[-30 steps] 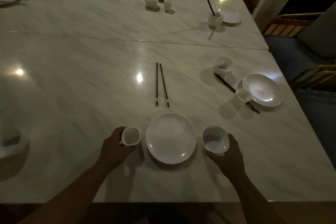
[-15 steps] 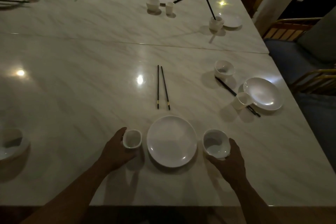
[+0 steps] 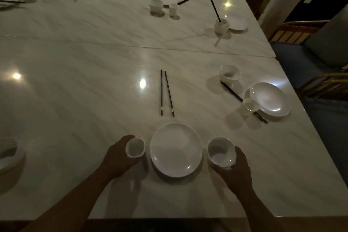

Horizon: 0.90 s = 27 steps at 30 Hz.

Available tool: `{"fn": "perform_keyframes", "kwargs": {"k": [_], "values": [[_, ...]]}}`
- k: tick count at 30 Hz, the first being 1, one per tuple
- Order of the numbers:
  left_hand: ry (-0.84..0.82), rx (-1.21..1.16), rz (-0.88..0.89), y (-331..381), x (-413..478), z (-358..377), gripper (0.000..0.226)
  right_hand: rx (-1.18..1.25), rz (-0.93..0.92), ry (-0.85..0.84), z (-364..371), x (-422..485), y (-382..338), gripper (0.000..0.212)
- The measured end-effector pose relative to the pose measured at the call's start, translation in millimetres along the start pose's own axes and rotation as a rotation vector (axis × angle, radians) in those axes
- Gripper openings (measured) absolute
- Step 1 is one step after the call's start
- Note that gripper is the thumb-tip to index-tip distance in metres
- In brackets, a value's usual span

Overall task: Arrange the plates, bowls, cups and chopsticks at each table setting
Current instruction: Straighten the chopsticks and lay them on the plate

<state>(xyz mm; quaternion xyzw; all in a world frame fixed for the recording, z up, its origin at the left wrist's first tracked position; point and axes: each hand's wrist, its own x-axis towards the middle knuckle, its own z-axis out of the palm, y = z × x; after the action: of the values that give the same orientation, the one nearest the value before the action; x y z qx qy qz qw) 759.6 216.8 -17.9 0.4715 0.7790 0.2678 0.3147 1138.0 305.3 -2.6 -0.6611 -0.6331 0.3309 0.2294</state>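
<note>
Cup (image 3: 136,148) stands mouth-up just left of the plate (image 3: 176,149). The left hand (image 3: 118,158) is wrapped round its left side, thumb and fingers curled against the wall. Left of that hand lies a wide stretch of bare marble table (image 3: 75,100).

Beyond the plate, toward the table's middle, 2 dark chopsticks (image 3: 161,92) lie flat. Their long axes run away from the person, with the gold-banded ends nearest the plate. The tips almost meet at the far end and the pair spreads slightly toward the plate, not touching it. The round plate sits flat between cup and bowl, with a narrow gap on each side and a strip of open table between it and the near edge.

The bowl (image 3: 222,151) is just right of the plate, its mouth tipped a little toward the camera. The right hand (image 3: 235,175) cups it from the right and below, fingers curled round its wall. Whether its foot touches the marble I cannot tell.

Further right is a second setting near the right edge. It has 1 bowl (image 3: 230,75), a slanting chopstick pair (image 3: 231,91), a small cup (image 3: 248,106) and a second plate (image 3: 270,99). Open marble separates it from the right hand.
</note>
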Motion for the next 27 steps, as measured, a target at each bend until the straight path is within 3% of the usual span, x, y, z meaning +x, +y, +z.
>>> {"fn": "perform_keyframes", "kwargs": {"k": [3,9,11,14,17,23,27], "values": [[-0.015,0.002,-0.002,-1,1,1,0.087,-0.023,0.000,-0.003,1,1,2,0.090],[-0.070,-0.021,0.002,9,7,-3,0.101,-0.089,0.111,-0.040,-3,5,-10,0.110],[-0.066,-0.076,0.000,14,14,-5,0.091,-0.101,0.116,0.008,-4,15,-20,0.096],[-0.019,-0.134,-0.039,26,31,-8,0.070,-0.178,-0.025,0.102,-3,40,-36,0.051],[0.050,-0.094,-0.043,42,53,-7,0.048,-0.203,-0.146,0.093,5,75,-55,0.027],[0.077,-0.013,-0.083,67,101,0,0.039,-0.276,-0.188,-0.243,50,152,-108,0.017],[0.124,0.026,-0.157,78,140,8,0.033,-0.256,-0.150,-0.353,98,201,-140,0.018]]}}
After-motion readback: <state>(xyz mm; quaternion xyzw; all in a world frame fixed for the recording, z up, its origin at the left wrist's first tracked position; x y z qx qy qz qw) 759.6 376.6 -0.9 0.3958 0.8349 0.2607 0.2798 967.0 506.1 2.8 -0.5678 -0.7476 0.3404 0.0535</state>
